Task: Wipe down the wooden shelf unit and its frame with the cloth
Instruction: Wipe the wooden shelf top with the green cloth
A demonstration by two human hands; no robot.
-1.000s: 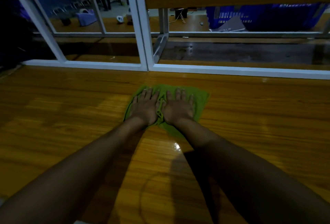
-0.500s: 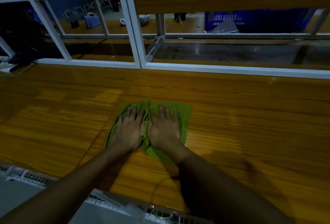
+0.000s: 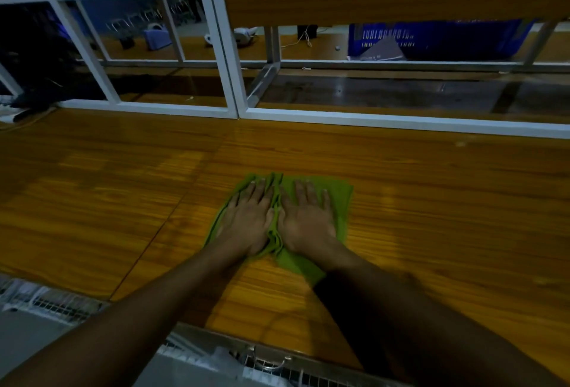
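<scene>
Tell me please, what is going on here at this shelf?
A person is wiping the wooden shelf with a green cloth. The left hand and the right hand lie flat side by side on the cloth, fingers straight, pressing it onto the board. The white frame behind the board is not being touched at this moment.

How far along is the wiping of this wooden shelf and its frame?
Done: no wiped patch shows plainly. In hand: left hand and right hand press the green cloth flat on the shelf. Left: the white frame behind, which the cloth is not touching.
</scene>
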